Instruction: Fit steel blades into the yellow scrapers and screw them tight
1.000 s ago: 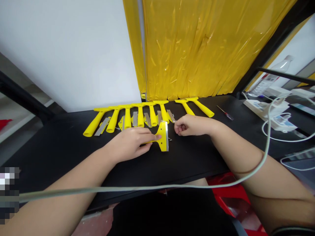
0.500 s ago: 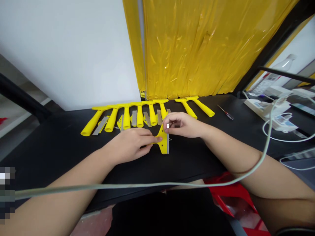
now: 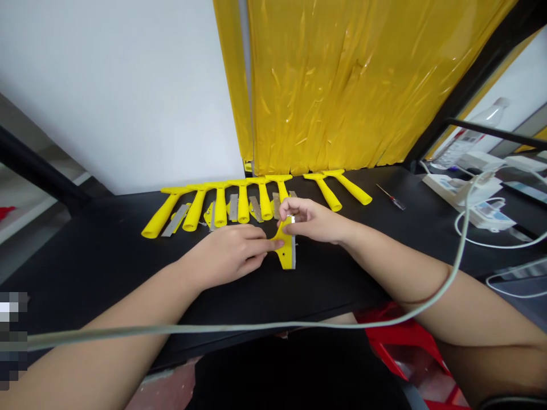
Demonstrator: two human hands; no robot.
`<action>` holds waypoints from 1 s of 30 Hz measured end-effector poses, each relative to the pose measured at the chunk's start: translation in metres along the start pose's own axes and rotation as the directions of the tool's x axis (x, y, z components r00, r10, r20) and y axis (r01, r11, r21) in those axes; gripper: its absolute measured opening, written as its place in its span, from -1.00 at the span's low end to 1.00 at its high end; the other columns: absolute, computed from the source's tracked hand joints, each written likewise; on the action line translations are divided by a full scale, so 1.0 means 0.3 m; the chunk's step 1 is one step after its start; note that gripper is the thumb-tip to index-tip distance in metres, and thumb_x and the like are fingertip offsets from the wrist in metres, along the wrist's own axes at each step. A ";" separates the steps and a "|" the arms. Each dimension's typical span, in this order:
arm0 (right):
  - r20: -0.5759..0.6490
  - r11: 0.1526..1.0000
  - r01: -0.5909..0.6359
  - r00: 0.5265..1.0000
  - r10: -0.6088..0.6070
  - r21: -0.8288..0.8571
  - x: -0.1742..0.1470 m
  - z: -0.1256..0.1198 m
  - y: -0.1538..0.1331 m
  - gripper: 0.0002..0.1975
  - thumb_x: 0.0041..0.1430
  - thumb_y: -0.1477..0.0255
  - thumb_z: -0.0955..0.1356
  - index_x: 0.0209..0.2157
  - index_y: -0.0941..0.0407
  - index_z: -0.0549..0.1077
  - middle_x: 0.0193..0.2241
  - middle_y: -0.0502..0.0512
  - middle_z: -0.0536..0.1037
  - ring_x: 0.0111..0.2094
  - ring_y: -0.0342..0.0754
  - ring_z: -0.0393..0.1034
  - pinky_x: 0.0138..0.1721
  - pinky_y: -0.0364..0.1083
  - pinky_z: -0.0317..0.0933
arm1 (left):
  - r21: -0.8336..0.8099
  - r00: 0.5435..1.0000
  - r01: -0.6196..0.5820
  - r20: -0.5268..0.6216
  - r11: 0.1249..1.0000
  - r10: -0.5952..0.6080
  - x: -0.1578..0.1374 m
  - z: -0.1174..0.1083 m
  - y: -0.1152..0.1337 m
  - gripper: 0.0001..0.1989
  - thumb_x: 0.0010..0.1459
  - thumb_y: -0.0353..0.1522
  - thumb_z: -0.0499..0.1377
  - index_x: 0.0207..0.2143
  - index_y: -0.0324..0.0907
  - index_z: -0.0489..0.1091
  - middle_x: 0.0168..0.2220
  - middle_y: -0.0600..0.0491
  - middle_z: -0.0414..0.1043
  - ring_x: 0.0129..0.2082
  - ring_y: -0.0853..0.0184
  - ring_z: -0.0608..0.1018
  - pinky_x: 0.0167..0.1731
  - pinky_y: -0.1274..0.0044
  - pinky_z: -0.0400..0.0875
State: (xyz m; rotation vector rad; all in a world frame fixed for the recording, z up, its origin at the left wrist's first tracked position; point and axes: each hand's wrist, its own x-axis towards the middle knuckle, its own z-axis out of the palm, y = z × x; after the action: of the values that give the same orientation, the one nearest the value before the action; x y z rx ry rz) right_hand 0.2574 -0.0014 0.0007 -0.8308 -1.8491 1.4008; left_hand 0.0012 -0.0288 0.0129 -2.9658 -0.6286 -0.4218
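Observation:
My left hand [image 3: 233, 250] is closed around a yellow scraper [image 3: 286, 256], its index fingertip pressed on the head. The scraper lies over the table with a metal strip along its right edge. At the far end of that head, my right hand [image 3: 316, 221] pinches with thumb and bent fingers. A bit of bright metal shows near the right thumb; its kind is unclear. Beyond the hands stands a row of yellow scraper handles [image 3: 220, 202], with metal blade pieces [image 3: 176, 219] between them. Two more yellow handles [image 3: 329, 193] lie farther right.
A screwdriver [image 3: 391, 196] lies on the black table [image 3: 342, 273] to the right. White boxes [image 3: 465, 199], cables and a plastic bottle [image 3: 478, 131] stand at the far right. One pale cable [image 3: 239, 327] crosses in front of my forearms. Yellow film [image 3: 363, 85] hangs behind.
My right thumb has come down onto the scraper's head, and its fingers have closed at the far end. The small metal bit seen between the fingers is now mostly covered.

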 end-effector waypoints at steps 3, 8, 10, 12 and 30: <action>-0.010 0.996 -0.063 0.998 0.063 0.057 0.001 0.008 -0.007 -0.71 0.01 0.54 0.44 -0.24 0.05 0.34 -0.31 -0.08 0.49 -0.31 -0.12 0.38 -0.28 -0.12 0.23 | 0.007 1.000 -0.002 0.001 1.000 0.002 0.000 0.001 0.000 -0.63 0.44 -0.40 0.07 0.15 -0.03 0.56 -0.16 0.01 0.62 -0.20 0.29 0.67 -0.17 0.49 0.56; -0.024 0.997 -0.082 0.996 0.082 0.002 0.006 0.014 0.002 -0.80 0.03 0.50 0.43 -0.26 0.09 0.41 -0.37 -0.08 0.44 -0.35 -0.14 0.32 -0.33 -0.13 0.17 | -0.004 1.000 -0.009 -0.005 1.000 0.009 -0.006 0.005 -0.003 -0.63 0.44 -0.40 0.06 0.15 -0.02 0.56 -0.16 0.02 0.60 -0.19 0.29 0.66 -0.16 0.48 0.57; -0.015 0.998 -0.065 0.998 0.065 0.009 0.007 0.011 0.010 -0.74 0.02 0.49 0.46 -0.22 0.09 0.41 -0.36 -0.09 0.44 -0.37 -0.16 0.32 -0.32 -0.13 0.19 | -0.020 1.000 -0.002 -0.007 1.000 0.002 -0.008 0.004 -0.004 -0.63 0.44 -0.40 0.07 0.16 -0.02 0.55 -0.12 0.01 0.58 -0.21 0.30 0.65 -0.19 0.49 0.57; 0.006 0.997 -0.065 0.998 0.065 0.036 0.006 -0.003 0.012 -0.62 0.02 0.45 0.50 -0.12 0.08 0.38 -0.35 -0.11 0.46 -0.41 -0.18 0.33 -0.32 -0.13 0.23 | -0.036 1.000 0.001 -0.022 0.999 -0.002 -0.009 0.003 -0.004 -0.62 0.43 -0.40 0.08 0.17 -0.02 0.54 -0.04 -0.02 0.54 -0.25 0.34 0.63 -0.25 0.51 0.57; 0.044 0.643 -0.224 0.927 0.373 -0.733 -0.053 -0.153 -0.043 -0.87 0.05 0.54 0.46 -0.32 0.09 0.64 -0.39 0.00 0.65 -0.35 -0.06 0.54 -0.31 -0.13 0.31 | -0.076 0.996 0.033 -0.080 0.997 -0.039 -0.009 0.004 -0.004 -0.66 0.40 -0.44 0.10 0.11 -0.11 0.55 0.32 -0.02 0.45 0.15 0.19 0.64 0.14 0.34 0.61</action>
State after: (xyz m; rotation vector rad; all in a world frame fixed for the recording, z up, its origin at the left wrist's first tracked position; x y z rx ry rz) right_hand 0.3025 0.0081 0.0205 -1.4944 -2.5624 0.9102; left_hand -0.0015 -0.0287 0.0111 -2.9929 -0.6722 -0.5788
